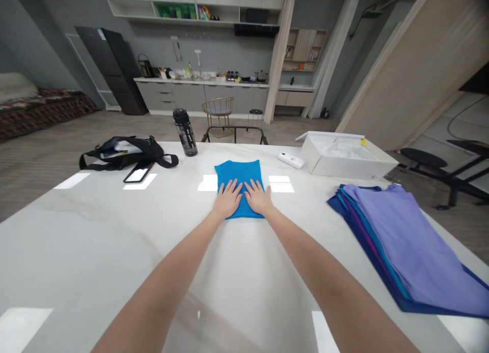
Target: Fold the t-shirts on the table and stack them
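Note:
A folded bright blue garment lies flat on the white table, at arm's length ahead of me. My left hand rests palm down on its near left part, fingers stretched out. Beside it, my right hand presses the near right part in the same way, fingers flat. Neither hand grips anything. Both forearms reach out over the table from the near edge.
A stack of unfolded purple and blue garments lies at the right. At the far side are an open white box, a white remote, a dark bottle, a black bag and a phone.

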Motion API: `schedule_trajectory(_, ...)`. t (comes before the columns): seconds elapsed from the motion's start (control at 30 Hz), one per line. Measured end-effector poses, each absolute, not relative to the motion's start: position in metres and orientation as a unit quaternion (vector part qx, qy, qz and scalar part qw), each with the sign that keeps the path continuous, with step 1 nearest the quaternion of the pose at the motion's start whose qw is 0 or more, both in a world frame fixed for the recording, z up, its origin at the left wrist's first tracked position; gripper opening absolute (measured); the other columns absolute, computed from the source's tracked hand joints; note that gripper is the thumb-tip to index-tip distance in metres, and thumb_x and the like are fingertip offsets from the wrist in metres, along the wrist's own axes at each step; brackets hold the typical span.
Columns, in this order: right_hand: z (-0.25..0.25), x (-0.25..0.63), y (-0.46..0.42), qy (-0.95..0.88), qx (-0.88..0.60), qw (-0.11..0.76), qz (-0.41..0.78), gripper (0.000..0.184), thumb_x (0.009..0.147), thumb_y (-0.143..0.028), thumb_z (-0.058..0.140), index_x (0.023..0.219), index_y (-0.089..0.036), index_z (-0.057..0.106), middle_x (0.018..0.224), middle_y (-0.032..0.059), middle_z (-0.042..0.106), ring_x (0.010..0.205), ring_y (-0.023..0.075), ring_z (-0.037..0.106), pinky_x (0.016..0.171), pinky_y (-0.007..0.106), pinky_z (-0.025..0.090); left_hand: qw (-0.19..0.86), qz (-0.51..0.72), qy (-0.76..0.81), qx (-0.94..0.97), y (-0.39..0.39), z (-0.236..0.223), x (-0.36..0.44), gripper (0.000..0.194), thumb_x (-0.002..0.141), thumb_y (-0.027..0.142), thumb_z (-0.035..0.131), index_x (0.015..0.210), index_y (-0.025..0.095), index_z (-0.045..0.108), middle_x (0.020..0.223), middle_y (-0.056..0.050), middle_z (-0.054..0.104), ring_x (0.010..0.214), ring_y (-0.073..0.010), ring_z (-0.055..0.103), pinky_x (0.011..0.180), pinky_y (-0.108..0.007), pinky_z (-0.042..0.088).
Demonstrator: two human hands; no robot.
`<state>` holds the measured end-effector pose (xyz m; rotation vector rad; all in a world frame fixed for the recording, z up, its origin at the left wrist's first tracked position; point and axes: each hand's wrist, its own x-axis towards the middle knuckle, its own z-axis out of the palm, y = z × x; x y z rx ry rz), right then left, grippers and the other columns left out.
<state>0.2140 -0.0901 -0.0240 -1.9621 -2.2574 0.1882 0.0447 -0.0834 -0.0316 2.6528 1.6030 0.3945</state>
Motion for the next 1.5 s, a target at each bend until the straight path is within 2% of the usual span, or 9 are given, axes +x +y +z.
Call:
schedule_trajectory(0.13, -0.027, 0.209, -0.118, -0.781, -0.611, 0.116, 0.059, 0.057, 0.106, -0.037, 0.027, 0.16, -0.021, 0.029, 0.168, 0.0071, 0.021, 0.155, 0.0247, 0.018, 0.123, 0.057, 0.014, 0.047, 0.107, 0.447, 0.887, -0.107, -0.034, 0.036, 0.056, 0.106, 0.036, 0.022, 0.158, 0.018, 0.034, 0.166, -0.007, 0.029, 0.154, -0.0212, 0.023, 0.126, -0.044, 0.019)
schedule_trajectory(0.23, -0.034, 0.209, -0.138, -0.795, -0.592, 0.108, 0.076, 0.057, 0.107, -0.039, 0.025, 0.161, -0.021, 0.028, 0.166, 0.0061, 0.027, 0.153, 0.0246, 0.022, 0.124, 0.053, 0.015, 0.061, 0.082, 0.451, 0.887, -0.121, -0.041, 0.03, 0.057, 0.106, 0.042, 0.022, 0.158, 0.02, 0.034, 0.165, -0.007, 0.031, 0.154, -0.0235, 0.025, 0.126, -0.048, 0.019)
schedule_trajectory(0.4, -0.036, 0.222, -0.157, -0.77, -0.627, 0.082, 0.086, 0.063, 0.106, -0.05, 0.024, 0.162, -0.022, 0.024, 0.168, 0.0058, 0.021, 0.155, 0.0271, 0.016, 0.123, 0.058, 0.011, 0.066, 0.081, 0.481, 0.87, -0.139, -0.045, 0.021, 0.061, 0.105, 0.051, 0.025, 0.159, 0.023, 0.031, 0.167, -0.009, 0.024, 0.155, -0.0291, 0.02, 0.125, -0.051, 0.018)
schedule_trajectory(0.57, -0.029, 0.234, -0.178, -0.771, -0.619, 0.035, 0.145, 0.06, 0.106, -0.054, 0.02, 0.162, -0.033, 0.019, 0.17, 0.0012, 0.011, 0.156, 0.0284, 0.008, 0.12, 0.065, 0.011, 0.116, 0.06, 0.471, 0.872, -0.156, -0.038, 0.013, 0.06, 0.105, 0.053, 0.025, 0.158, 0.028, 0.034, 0.168, -0.01, 0.021, 0.155, -0.0337, 0.019, 0.123, -0.054, 0.02)
schedule_trajectory(0.67, -0.029, 0.235, -0.198, -0.795, -0.587, 0.042, 0.15, 0.058, 0.106, -0.055, 0.017, 0.162, -0.037, 0.02, 0.17, -0.0004, 0.013, 0.156, 0.0275, 0.009, 0.12, 0.065, 0.009, 0.137, 0.057, 0.468, 0.871, -0.169, -0.035, 0.009, 0.061, 0.104, 0.057, 0.025, 0.157, 0.03, 0.036, 0.168, -0.011, 0.023, 0.154, -0.0352, 0.019, 0.122, -0.055, 0.022)
schedule_trajectory(0.87, -0.023, 0.245, -0.227, -0.772, -0.619, 0.061, 0.133, 0.061, 0.107, -0.054, 0.014, 0.159, -0.029, 0.033, 0.168, 0.0025, 0.023, 0.155, 0.0275, 0.018, 0.123, 0.054, 0.016, 0.088, 0.057, 0.458, 0.883, -0.187, -0.025, -0.006, 0.051, 0.105, 0.034, 0.032, 0.155, 0.026, 0.042, 0.162, -0.01, 0.037, 0.15, -0.027, 0.034, 0.121, -0.044, 0.03)
schedule_trajectory(1.07, -0.01, 0.264, -0.239, -0.744, -0.655, 0.046, 0.123, 0.061, 0.106, -0.055, 0.016, 0.157, -0.029, 0.038, 0.167, 0.0055, 0.027, 0.153, 0.0315, 0.022, 0.12, 0.058, 0.021, 0.007, 0.065, 0.5, 0.863, -0.199, -0.017, -0.015, 0.046, 0.103, 0.025, 0.035, 0.142, 0.016, 0.056, 0.149, -0.014, 0.055, 0.137, -0.0261, 0.053, 0.118, -0.044, 0.034)
schedule_trajectory(1.27, -0.014, 0.255, -0.247, -0.774, -0.619, 0.068, 0.12, 0.057, 0.107, -0.052, 0.023, 0.158, -0.03, 0.035, 0.167, 0.004, 0.027, 0.153, 0.0271, 0.023, 0.12, 0.061, 0.018, -0.008, 0.103, 0.509, 0.854, -0.207, -0.024, -0.003, 0.047, 0.101, 0.016, 0.034, 0.141, 0.018, 0.057, 0.15, -0.01, 0.054, 0.139, -0.0242, 0.05, 0.119, -0.043, 0.034)
schedule_trajectory(1.5, -0.027, 0.27, -0.243, -0.749, -0.643, 0.147, 0.068, 0.046, 0.107, -0.035, 0.03, 0.146, -0.023, 0.053, 0.151, 0.0082, 0.053, 0.139, 0.0222, 0.044, 0.115, 0.039, 0.029, -0.012, 0.086, 0.552, 0.829, -0.194, -0.022, -0.015, 0.042, 0.097, 0.011, 0.039, 0.126, 0.024, 0.068, 0.128, -0.009, 0.071, 0.117, -0.0238, 0.065, 0.109, -0.04, 0.041)
